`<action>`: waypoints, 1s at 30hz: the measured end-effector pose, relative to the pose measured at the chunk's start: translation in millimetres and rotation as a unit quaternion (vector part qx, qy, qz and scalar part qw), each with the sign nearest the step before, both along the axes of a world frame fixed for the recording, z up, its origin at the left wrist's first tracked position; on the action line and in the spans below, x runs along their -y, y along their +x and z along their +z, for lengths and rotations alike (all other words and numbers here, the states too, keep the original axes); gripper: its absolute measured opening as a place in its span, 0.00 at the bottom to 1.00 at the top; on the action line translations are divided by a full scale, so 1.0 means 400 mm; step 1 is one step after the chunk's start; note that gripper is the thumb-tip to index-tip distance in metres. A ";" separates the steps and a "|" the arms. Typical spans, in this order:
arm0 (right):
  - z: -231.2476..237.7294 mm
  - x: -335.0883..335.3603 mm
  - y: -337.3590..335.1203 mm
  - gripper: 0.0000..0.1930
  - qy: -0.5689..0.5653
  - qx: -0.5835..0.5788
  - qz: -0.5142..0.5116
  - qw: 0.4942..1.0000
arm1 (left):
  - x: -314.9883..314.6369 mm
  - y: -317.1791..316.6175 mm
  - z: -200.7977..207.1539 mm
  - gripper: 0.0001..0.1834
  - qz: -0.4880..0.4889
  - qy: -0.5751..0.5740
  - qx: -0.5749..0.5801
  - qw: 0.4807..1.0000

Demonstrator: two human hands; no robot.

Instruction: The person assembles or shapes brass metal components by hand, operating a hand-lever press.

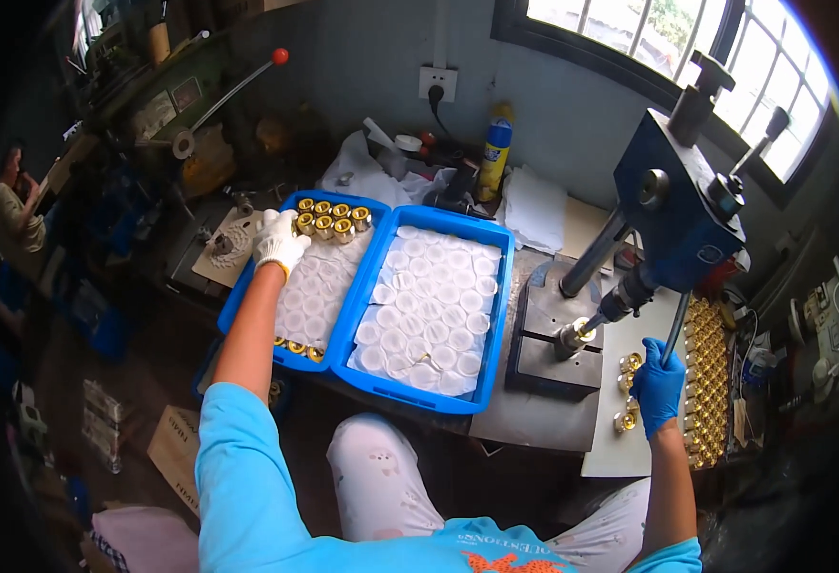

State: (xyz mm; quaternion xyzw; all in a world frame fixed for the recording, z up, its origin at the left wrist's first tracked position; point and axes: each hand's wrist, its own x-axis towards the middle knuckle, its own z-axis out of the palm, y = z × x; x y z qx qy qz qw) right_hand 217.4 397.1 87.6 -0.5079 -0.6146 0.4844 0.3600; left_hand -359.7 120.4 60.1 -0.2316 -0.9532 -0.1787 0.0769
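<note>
My left hand (282, 239), in a white knit glove, reaches over the far left corner of the left blue tray (233, 310). Its fingers curl down beside several brass fittings (324, 226) standing in rows there; what they hold, if anything, is hidden. My right hand (657, 387), in a blue glove, is closed round the lever (677, 329) of a blue bench press (672, 205). Under the press spindle, a metal holder (572, 341) on the base carries a brass-coloured piece. Some loose brass fittings (626, 421) lie just left of my right hand.
A second blue tray (507, 315), with translucent round pieces (429, 306), adjoins the first. Many brass fittings (706, 382) stand in rows at the right. Behind are a yellow-and-blue spray can (497, 153) and white sheets (534, 205). Another person (19, 205) sits far left.
</note>
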 end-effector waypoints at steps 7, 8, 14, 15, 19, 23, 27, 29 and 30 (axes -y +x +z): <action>-0.165 -0.140 -0.091 0.13 0.200 -0.095 -0.050 0.974 | -0.062 -0.053 0.015 0.28 -0.019 -0.079 -0.027 0.996; -0.170 -0.138 -0.097 0.13 0.195 -0.094 -0.050 0.975 | -0.061 -0.058 0.016 0.28 -0.017 -0.085 -0.030 0.996; -0.169 -0.132 -0.106 0.12 0.187 -0.103 -0.039 0.976 | -0.067 -0.067 0.019 0.29 -0.001 -0.100 -0.011 0.995; -0.170 -0.133 -0.102 0.11 0.185 -0.102 -0.041 0.977 | -0.071 -0.059 0.011 0.29 0.010 -0.083 -0.023 0.996; -0.163 -0.126 -0.105 0.11 0.189 -0.098 -0.027 0.977 | -0.060 -0.035 -0.013 0.25 0.030 -0.037 -0.073 0.996; -0.156 -0.119 -0.109 0.10 0.195 -0.070 -0.029 0.978 | -0.039 0.002 0.009 0.23 0.040 0.017 -0.128 0.991; -0.154 -0.122 -0.107 0.11 0.229 -0.043 -0.025 0.972 | -0.009 0.106 0.078 0.23 -0.018 0.086 -0.113 0.990; -0.151 -0.122 -0.100 0.12 0.195 -0.073 0.004 0.978 | 0.005 0.173 0.096 0.26 -0.080 0.157 -0.045 0.983; -0.145 -0.123 -0.087 0.13 0.171 -0.089 0.020 0.981 | -0.005 0.227 0.109 0.25 -0.131 0.193 0.004 0.972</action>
